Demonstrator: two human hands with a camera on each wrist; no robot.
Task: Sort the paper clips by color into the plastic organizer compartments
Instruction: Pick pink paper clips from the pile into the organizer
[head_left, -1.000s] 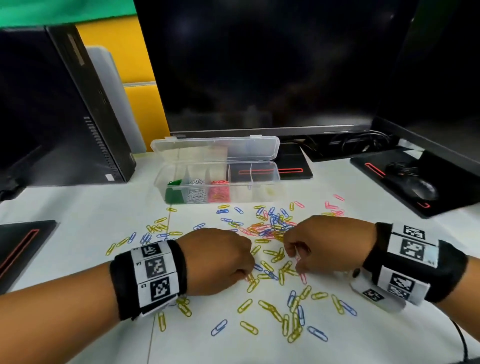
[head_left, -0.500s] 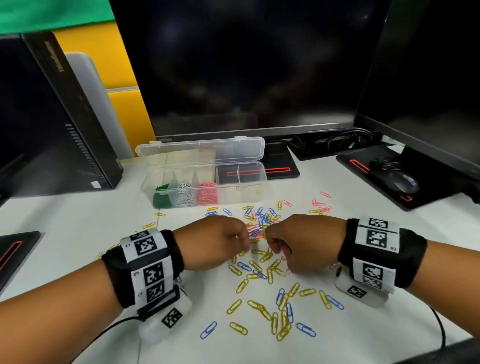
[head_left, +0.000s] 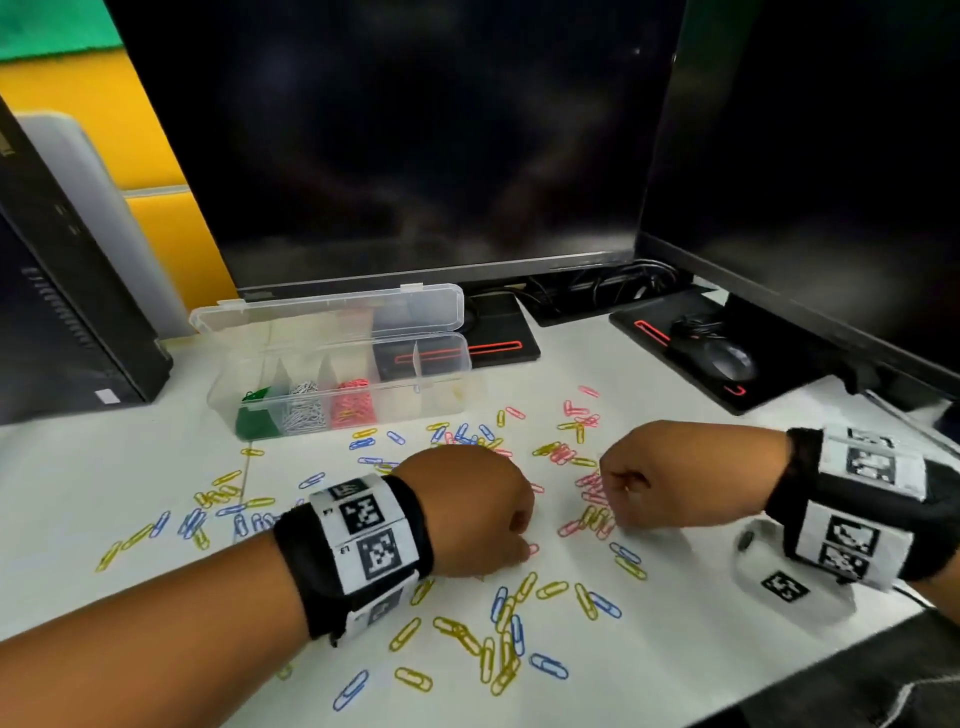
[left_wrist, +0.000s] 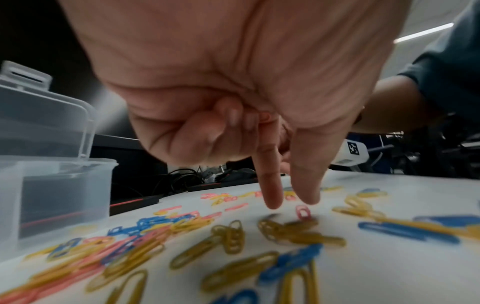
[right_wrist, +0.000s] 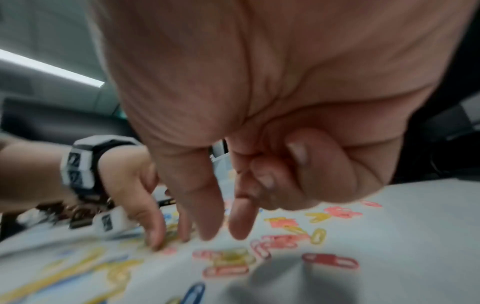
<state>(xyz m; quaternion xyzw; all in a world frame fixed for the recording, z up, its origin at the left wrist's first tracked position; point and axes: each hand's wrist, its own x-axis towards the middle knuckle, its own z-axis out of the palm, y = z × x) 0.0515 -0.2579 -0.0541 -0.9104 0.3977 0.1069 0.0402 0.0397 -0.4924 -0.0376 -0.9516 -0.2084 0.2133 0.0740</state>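
The clear plastic organizer (head_left: 415, 400) stands open at the back of the white table, with green (head_left: 254, 418), silver (head_left: 304, 410) and pink clips (head_left: 353, 405) in its three left compartments. Yellow, blue and pink paper clips lie scattered in front of it. My left hand (head_left: 524, 545) points thumb and forefinger (left_wrist: 271, 197) down, tips apart, just over a pink clip (left_wrist: 302, 212); its other fingers curl on something pink in the palm. My right hand (head_left: 615, 519) hovers over a pink cluster (right_wrist: 275, 240), thumb and forefinger apart (right_wrist: 224, 234), remaining fingers curled; their contents are hidden.
Two dark monitors (head_left: 415, 156) (head_left: 831, 182) rise behind the table. A mouse (head_left: 727, 361) lies on a black pad at back right, and a black computer case (head_left: 67, 312) stands at left. The table's front edge runs close to my right wrist.
My hands were nearly touching over the middle of the pile and have moved apart. The left one has dropped towards me; the right one has shifted right onto the pink cluster.
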